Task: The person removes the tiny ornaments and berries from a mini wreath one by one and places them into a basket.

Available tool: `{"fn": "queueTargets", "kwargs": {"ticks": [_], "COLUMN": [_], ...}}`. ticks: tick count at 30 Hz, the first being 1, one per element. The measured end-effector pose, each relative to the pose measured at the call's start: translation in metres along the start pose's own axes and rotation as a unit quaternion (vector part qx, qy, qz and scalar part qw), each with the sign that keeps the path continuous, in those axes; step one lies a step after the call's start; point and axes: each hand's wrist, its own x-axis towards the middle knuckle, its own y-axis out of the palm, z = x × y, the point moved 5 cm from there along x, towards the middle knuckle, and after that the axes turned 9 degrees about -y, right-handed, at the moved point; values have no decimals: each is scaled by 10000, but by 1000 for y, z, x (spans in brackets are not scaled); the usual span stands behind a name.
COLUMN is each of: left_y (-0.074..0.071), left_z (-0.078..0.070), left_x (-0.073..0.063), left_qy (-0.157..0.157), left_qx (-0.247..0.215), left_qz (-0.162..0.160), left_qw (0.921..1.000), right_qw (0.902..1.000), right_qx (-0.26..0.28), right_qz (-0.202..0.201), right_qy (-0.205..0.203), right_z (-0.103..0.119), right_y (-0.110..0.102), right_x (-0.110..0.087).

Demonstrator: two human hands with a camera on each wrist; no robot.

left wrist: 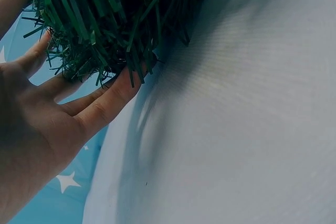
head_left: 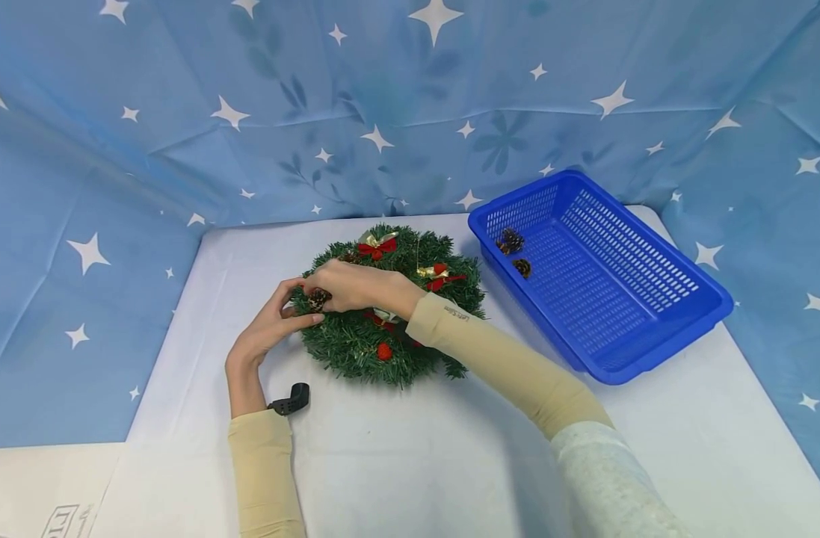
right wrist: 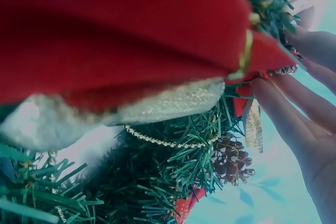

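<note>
A green wreath [head_left: 356, 351] with red and gold bows, red berries and bead strings lies on the white table. At its left side my right hand [head_left: 345, 284] reaches across and pinches a pinecone [head_left: 318, 300] against the greenery. My left hand [head_left: 270, 326] grips the wreath's left edge, thumb toward the front beside the pinecone. In the left wrist view, fingers [left wrist: 107, 103] of that hand pass under the green tips. A large red bow [right wrist: 121, 30] fills much of the right wrist view, with another pinecone [right wrist: 231, 161] fixed among the needles.
A blue plastic basket [head_left: 652, 351] stands right of the wreath and holds several pinecones [head_left: 513, 240] at its left end. Blue star-patterned cloth [head_left: 383, 97] rises behind and beside the table [head_left: 396, 463]. A black device [head_left: 291, 400] sits at my left wrist.
</note>
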Motion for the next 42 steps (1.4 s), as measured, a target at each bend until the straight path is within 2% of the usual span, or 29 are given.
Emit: {"fn": "queueTargets", "kwargs": {"ticks": [7, 16, 33, 42], "left_y": [2, 5, 4, 1], "left_z": [1, 1, 1, 0], "left_x": [0, 0, 0, 0], "left_qy": [-59, 5, -38, -100], "left_qx": [-32, -115, -37, 104], "left_qz": [35, 67, 70, 22], "left_qw": [10000, 9999, 10000, 9999], "right_qw": [9999, 9991, 9987, 9974], "right_qx": [-114, -340, -59, -175], "right_qz": [45, -202, -497, -690], "right_qy": [-56, -180, -109, -130], "right_z": [3, 3, 1, -4], "right_y": [2, 3, -7, -11], "right_x": [1, -1, -12, -23]}}
